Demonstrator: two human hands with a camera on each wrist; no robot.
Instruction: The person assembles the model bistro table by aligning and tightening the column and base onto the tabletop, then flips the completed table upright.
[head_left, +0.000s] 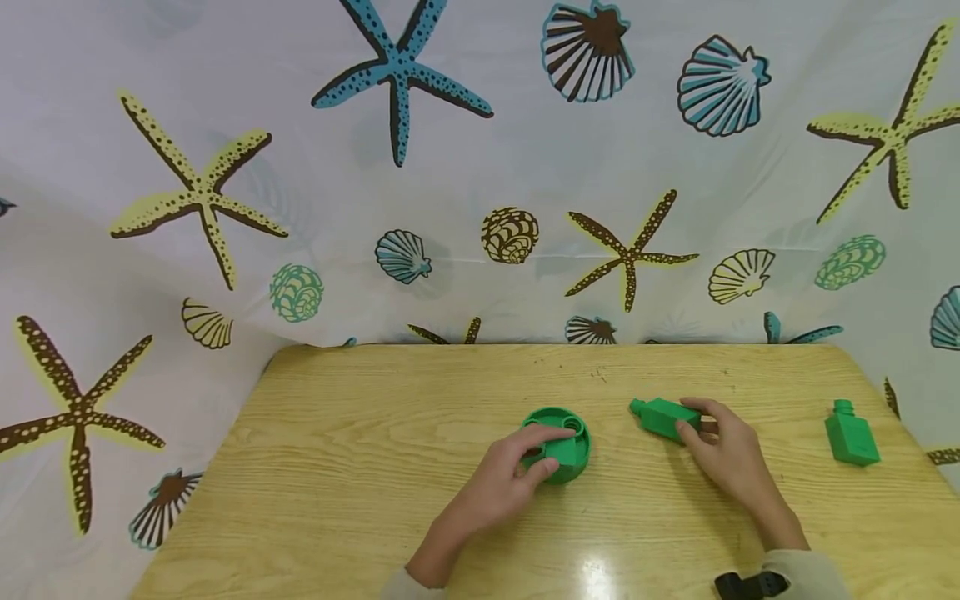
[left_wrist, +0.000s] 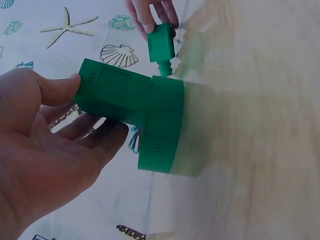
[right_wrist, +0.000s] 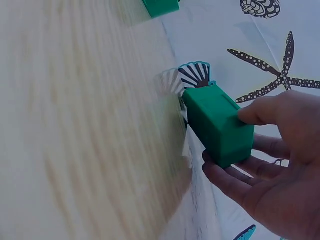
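Observation:
A round green dish-like base point(head_left: 582, 463) stands on the wooden table, with a ring-shaped hole at its far right. Inside it sits a green square block point(left_wrist: 117, 92), its outer end reaching up out of the base. My left hand point(head_left: 501, 475) grips this block between thumb and fingers. To the right, a green bottle-shaped piece point(head_left: 663, 418) with a square body is tilted, its narrow neck pointing left toward the base. My right hand point(head_left: 726, 450) holds that piece by its wide end, thumb on one side and fingers under the other, as the right wrist view shows.
Another green bottle-shaped piece point(head_left: 852, 439) stands neck up near the table's right side. A white cloth point(head_left: 465, 183) printed with starfish and shells hangs behind the wooden table point(head_left: 360, 467) and along its sides.

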